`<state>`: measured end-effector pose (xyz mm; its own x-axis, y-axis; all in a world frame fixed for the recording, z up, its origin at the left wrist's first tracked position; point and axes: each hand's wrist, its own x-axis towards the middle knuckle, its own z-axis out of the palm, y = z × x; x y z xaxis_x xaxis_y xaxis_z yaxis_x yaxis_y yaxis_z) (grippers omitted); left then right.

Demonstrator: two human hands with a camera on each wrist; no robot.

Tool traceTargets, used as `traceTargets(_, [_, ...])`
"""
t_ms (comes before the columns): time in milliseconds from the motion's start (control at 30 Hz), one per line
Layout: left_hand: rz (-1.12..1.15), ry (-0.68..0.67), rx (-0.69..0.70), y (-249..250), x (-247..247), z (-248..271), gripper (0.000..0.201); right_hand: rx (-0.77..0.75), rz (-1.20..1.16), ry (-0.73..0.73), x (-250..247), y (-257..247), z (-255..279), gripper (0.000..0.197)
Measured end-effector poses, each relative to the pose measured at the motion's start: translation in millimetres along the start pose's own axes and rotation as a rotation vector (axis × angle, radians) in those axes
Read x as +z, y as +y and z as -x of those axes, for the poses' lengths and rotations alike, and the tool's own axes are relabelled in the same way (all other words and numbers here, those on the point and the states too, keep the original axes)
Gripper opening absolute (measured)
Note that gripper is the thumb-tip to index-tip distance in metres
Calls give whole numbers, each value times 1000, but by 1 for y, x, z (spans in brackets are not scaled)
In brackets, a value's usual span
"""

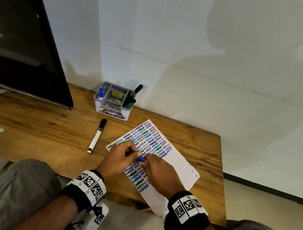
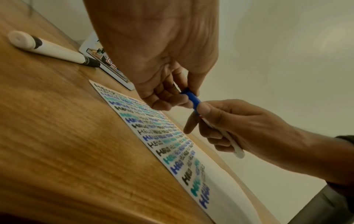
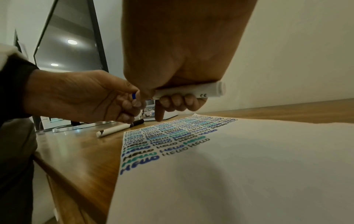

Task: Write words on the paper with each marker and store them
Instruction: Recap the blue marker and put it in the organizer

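Both hands meet over the paper [image 1: 178, 166], a white sheet covered with rows of "HELLO" in black, blue and green. My right hand [image 1: 158, 170] grips the white barrel of a blue marker [image 3: 191, 91]. My left hand [image 1: 122, 158] pinches its blue cap [image 2: 191, 97], which sits on the marker's end. A black-capped marker [image 1: 97, 135] lies on the wooden table [image 1: 30, 124] left of the paper. The grey organiser [image 1: 113, 100] at the wall holds a blue marker [image 1: 101, 93], a black one [image 1: 136, 90] and green ones [image 1: 130, 104].
A dark monitor [image 1: 21, 40] stands at the back left on the table. The white wall [image 1: 212, 55] runs right behind the organiser. The table's right edge [image 1: 222, 182] lies just past the paper, and my knees [image 1: 22, 184] sit at the front edge.
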<state>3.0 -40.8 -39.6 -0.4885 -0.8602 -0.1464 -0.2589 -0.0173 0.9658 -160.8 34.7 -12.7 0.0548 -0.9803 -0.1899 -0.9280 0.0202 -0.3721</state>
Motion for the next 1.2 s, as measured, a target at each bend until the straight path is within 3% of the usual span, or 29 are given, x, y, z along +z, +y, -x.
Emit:
traceTargets(200, [48,-95,0,-1,-2,1,14,-26,103,-32,-2,-2,7,33])
traceTargets(500, [60,-27,17,3,-4,-1,16,84,75,46,12,2,3,42])
traceTargets(600, [100,9,-2,1,-4,-1,11,104,-118,39,14,7,2,43])
traceTargets(800, [96,-6,-20,-2,-1,1,3,293,-861,80,8,15,-1,30])
traceTargets(1000, [70,-48,1,-5,3,1,15,219,-940,144,11,12,-8,18])
traceTargets(1100, [-65,-73,70,-4,1,2,15,258,-913,159,2,20,-11,15])
traceTargets(1200, [-534,-110,248,-14,0,2,25,349,-800,246,-20,49,-17,14])
